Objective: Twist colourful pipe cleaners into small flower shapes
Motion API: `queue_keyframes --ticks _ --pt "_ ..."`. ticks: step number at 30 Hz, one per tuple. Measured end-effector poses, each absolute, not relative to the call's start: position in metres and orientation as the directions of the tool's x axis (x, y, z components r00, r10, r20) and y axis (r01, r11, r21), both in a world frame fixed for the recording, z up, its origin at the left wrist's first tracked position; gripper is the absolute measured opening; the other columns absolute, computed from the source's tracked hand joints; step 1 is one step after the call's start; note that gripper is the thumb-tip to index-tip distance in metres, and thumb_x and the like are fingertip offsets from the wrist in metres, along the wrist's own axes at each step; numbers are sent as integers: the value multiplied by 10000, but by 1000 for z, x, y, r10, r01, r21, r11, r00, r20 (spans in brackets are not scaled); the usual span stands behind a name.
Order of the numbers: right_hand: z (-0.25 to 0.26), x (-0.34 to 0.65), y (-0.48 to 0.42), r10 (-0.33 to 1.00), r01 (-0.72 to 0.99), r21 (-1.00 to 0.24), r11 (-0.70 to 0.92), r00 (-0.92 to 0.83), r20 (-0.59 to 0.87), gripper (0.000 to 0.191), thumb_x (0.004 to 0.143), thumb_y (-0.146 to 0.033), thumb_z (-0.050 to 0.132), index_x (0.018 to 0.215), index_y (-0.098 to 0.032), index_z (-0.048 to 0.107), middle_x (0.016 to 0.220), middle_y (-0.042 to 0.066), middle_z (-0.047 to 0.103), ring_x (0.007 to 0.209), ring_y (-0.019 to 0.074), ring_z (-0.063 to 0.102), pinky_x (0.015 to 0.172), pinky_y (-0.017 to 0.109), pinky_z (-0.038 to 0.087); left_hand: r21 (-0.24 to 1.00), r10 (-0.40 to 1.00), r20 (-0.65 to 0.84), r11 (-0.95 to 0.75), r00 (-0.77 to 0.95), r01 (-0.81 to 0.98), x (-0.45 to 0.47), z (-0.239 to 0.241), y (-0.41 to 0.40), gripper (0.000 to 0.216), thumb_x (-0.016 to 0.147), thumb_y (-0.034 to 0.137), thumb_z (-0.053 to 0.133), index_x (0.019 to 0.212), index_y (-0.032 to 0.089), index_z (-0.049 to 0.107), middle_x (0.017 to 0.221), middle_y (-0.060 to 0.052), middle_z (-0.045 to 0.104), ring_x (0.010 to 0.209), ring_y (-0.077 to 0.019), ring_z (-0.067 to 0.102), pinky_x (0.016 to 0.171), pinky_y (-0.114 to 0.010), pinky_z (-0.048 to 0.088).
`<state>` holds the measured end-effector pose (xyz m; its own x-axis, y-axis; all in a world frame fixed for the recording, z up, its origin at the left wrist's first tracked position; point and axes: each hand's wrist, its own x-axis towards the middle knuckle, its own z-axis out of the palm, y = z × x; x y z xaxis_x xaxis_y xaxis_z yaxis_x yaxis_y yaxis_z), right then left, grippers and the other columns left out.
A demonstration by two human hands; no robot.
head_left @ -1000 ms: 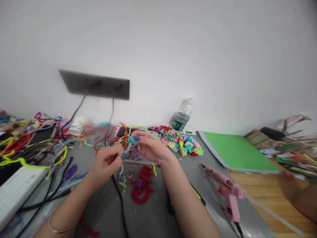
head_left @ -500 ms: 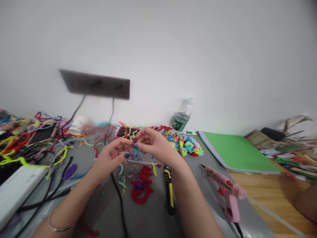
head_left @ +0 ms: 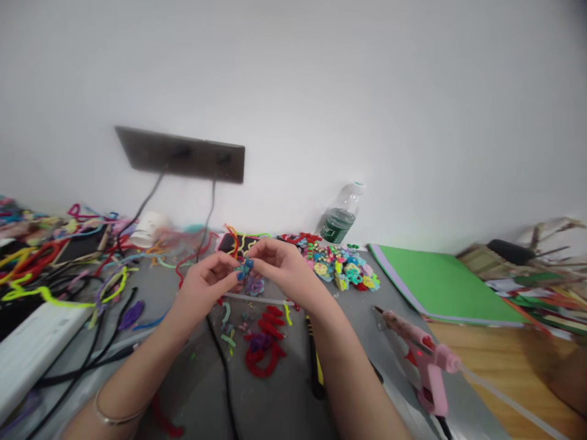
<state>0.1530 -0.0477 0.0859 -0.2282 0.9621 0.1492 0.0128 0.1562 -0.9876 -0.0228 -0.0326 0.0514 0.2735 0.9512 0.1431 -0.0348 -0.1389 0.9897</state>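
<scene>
My left hand [head_left: 205,287] and my right hand [head_left: 280,269] meet above the middle of the grey table [head_left: 197,391]. Both pinch a small teal fuzzy piece [head_left: 244,269] between thumb and fingertips; it looks like pipe cleaner, though the fingers hide much of it. Just below the fingertips is a small purple-blue curled piece [head_left: 255,286], and I cannot tell whether it joins the teal one. Nearer to me are a coiled red pipe cleaner [head_left: 266,360] and a purple piece [head_left: 259,341]. My right forearm partly covers a yellow-and-black handled tool [head_left: 316,373].
A pink glue gun [head_left: 426,360] rests at the right, beside green sheets [head_left: 440,281]. Small colourful pipe-cleaner flowers [head_left: 353,272] are heaped before a water bottle [head_left: 342,217]. Cables, a white power strip [head_left: 41,336], loose pipe cleaners and a paper cup [head_left: 149,229] crowd the left.
The fingertips of both hands have drawn closer together around the teal piece. My right forearm now covers more of the yellow-and-black tool. The view has shifted slightly.
</scene>
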Motion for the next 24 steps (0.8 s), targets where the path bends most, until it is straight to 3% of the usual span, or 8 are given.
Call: queue_keyframes --ticks 5,10,19,24 --pt "86 153 -50 951 129 -962 242 -226 209 45 795 -173 597 831 -163 621 793 7 631 719 119 587 669 247 476 995 952 99 -93 290 -34 -21 48 -32 331 652 384 804 888 168 717 802 -56 742 703 -189 685 616 -277 570" --pt "86 146 -51 935 294 -890 349 -168 312 103 772 -98 556 804 -171 622 755 -2 637 669 110 575 630 225 464 997 962 77 -74 261 -19 -21 45 -32 286 634 364 823 828 167 753 712 -36 736 629 -169 665 604 -267 560" --pt "89 146 -52 916 438 -809 392 -104 387 137 773 -70 530 754 -189 595 731 10 627 706 139 582 676 258 466 962 990 11 29 142 -271 -17 42 -35 331 594 395 878 806 164 772 714 -33 743 626 -139 666 634 -243 574" --pt "88 143 -52 863 465 -737 490 -137 487 140 807 -91 539 853 -190 626 822 28 639 754 140 582 699 257 467 951 993 30 8 118 -308 -14 46 -37 303 594 367 889 793 168 778 747 -27 753 662 -123 671 666 -220 580"
